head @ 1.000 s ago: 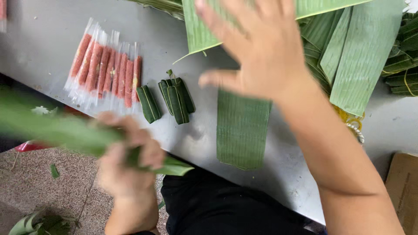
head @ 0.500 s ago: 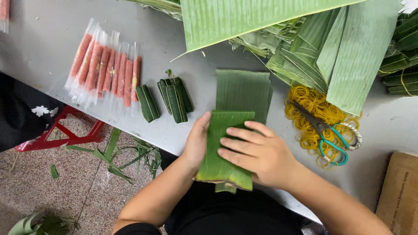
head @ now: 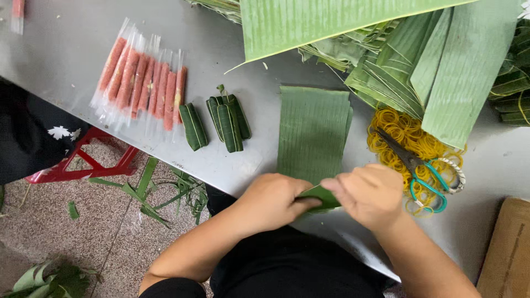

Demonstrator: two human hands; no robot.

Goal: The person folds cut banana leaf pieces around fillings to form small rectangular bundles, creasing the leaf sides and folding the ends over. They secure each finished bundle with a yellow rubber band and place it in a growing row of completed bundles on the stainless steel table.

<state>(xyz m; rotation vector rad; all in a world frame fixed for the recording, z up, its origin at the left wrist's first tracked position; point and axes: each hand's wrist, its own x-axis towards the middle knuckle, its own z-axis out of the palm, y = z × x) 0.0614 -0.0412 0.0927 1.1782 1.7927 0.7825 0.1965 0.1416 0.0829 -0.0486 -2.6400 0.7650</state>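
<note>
My left hand (head: 273,201) and my right hand (head: 367,193) meet at the near edge of the grey table (head: 66,49), both closed around a small folded piece of green banana leaf (head: 319,197) that shows between the fingers. Just beyond the hands lies a flat stack of cut rectangular leaf pieces (head: 312,129). To the left of that stack sit three finished leaf-wrapped rolls (head: 218,124). Further left lies a row of pink sausages in clear plastic sleeves (head: 141,83).
Yellow rubber bands (head: 400,135) lie in a heap right of the stack, with teal-handled scissors (head: 425,174) on them. Large banana leaves (head: 441,60) cover the far right. A red stool (head: 91,165) and leaf scraps (head: 160,193) are on the floor; a cardboard box (head: 505,254) is at right.
Half a second ago both hands pressed flat on a leaf piece atop the stack. Now they have drawn back toward the table's edge and the piece is folded small between them.
</note>
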